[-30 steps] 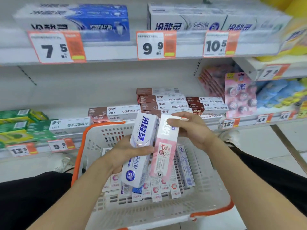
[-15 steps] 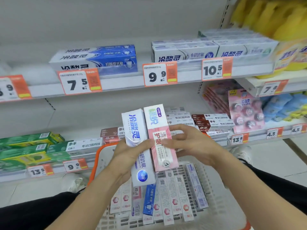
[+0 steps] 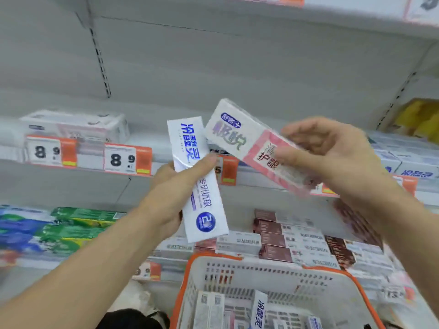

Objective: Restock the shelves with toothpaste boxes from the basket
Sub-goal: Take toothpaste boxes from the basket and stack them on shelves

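My left hand (image 3: pixel 173 193) grips a white-and-blue toothpaste box (image 3: pixel 197 181), held nearly upright in front of the middle shelf. My right hand (image 3: pixel 332 153) holds a pink-and-white toothpaste box (image 3: pixel 247 143), tilted with its top end up and to the left. The two boxes are apart, a small gap between them. Below, the white basket with an orange rim (image 3: pixel 197 276) holds several more toothpaste boxes (image 3: pixel 259 309), partly cut off by the bottom edge.
A shelf (image 3: pixel 95 169) with 8.9 price tags (image 3: pixel 127 160) carries a white-and-pink box (image 3: pixel 76 127) at the left. The lower shelf holds green boxes (image 3: pixel 76 224) at left and brown-and-white boxes (image 3: pixel 285 243) behind the basket. White-and-blue boxes (image 3: pixel 403 162) sit at the right.
Both hands rose with their boxes and the view tilted upward. The pink box, held side by side with the blue one before, has swung away to the right and tilted.
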Tool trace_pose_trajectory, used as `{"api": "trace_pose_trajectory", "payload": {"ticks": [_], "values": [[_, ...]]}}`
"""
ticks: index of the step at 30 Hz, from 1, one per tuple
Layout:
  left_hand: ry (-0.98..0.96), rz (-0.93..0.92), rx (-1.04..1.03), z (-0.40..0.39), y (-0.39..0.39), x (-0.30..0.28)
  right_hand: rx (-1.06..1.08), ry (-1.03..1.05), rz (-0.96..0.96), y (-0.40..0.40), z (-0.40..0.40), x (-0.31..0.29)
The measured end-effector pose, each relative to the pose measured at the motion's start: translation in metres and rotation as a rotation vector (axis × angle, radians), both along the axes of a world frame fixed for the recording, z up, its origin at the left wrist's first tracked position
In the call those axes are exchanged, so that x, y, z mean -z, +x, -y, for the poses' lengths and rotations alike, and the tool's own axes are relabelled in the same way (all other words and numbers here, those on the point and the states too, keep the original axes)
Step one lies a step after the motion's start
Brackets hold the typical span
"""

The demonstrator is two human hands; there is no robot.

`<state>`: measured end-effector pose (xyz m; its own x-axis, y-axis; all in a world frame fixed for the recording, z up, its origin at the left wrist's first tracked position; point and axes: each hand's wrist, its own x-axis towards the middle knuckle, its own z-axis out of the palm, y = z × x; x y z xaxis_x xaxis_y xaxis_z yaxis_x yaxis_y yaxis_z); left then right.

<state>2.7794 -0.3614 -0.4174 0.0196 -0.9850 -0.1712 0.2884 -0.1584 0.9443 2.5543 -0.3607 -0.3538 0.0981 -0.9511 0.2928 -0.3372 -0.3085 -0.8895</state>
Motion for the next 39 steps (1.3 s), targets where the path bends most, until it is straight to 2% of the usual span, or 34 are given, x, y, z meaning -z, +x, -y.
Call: {"api": "trace_pose_trajectory", "payload": {"ticks": [2,5,9,12,17,39], "values": [[0.027,-0.03,-0.05,0.006,0.021,0.0,-0.002,-0.128,-0.121,0.026,0.026,-0.023],[0.061,-0.056,-0.088,0.003,0.05,0.008,-0.032,-0.222,-0.419,0.068,0.07,-0.052],[0.12,-0.091,-0.185,0.001,0.083,0.02,-0.147,-0.158,-0.711,0.131,0.122,-0.057],[0.124,-0.116,-0.234,0.001,0.103,0.025,-0.216,-0.127,-0.798,0.169,0.144,-0.04],[0.106,-0.156,-0.218,0.002,0.115,0.025,-0.274,-0.116,-0.836,0.195,0.154,-0.024],[0.098,-0.138,-0.213,0.005,0.109,0.026,-0.276,-0.176,-0.646,0.2,0.163,0.008]]}}
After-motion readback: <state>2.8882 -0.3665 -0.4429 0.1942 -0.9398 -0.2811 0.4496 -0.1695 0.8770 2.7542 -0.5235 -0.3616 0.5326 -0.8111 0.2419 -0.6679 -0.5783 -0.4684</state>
